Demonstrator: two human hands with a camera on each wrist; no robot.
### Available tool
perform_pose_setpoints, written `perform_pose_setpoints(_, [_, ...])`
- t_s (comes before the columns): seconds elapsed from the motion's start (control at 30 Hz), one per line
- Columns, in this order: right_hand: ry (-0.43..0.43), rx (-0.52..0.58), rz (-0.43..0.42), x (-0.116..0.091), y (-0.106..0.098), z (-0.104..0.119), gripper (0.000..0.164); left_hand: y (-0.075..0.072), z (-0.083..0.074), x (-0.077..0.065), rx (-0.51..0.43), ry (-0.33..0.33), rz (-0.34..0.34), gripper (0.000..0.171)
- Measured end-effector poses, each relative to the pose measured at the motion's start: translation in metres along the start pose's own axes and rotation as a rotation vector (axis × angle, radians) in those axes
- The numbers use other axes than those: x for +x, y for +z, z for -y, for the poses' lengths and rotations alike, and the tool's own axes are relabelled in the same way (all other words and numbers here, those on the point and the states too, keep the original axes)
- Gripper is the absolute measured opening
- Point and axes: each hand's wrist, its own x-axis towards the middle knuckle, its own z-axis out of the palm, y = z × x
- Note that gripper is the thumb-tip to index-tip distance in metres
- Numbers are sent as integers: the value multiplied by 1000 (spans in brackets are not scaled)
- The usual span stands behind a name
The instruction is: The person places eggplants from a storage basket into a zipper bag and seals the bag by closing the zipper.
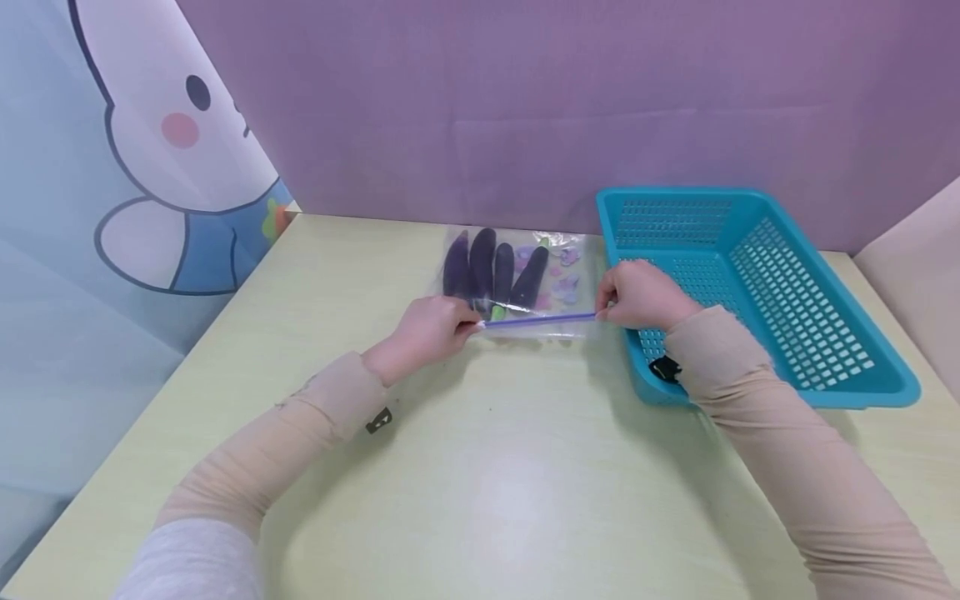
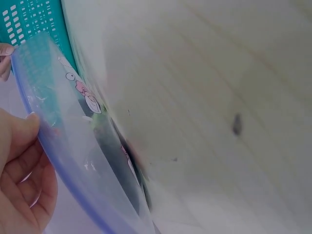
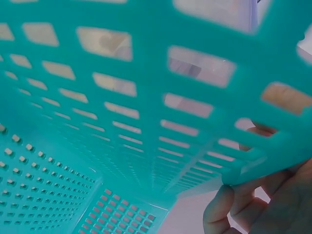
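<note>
A clear zip bag [image 1: 558,331] with printed pink and lilac pictures lies near the back of the table, its purple zip strip [image 1: 540,320] facing the person. Several dark purple eggplants [image 1: 482,260] sit side by side inside it. My left hand [image 1: 429,335] pinches the left end of the strip; in the left wrist view, thumb and fingers of this hand [image 2: 24,170] grip the bag's edge. My right hand [image 1: 641,293] pinches the strip's right end, beside the basket. Basket mesh partly hides that hand [image 3: 273,200] in the right wrist view.
A teal perforated plastic basket [image 1: 675,193] stands right of the bag, its near left rim under the right wrist. A purple cloth [image 1: 525,108] hangs behind the pale table [image 1: 450,500]. A cartoon-printed blue curtain [image 1: 45,333] hangs on the left.
</note>
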Motion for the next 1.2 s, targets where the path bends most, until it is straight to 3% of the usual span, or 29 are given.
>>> perform_pose_setpoints(1.2, [-7, 19, 3, -1, 0, 1, 10, -6, 5, -15, -84, -89, 39, 17])
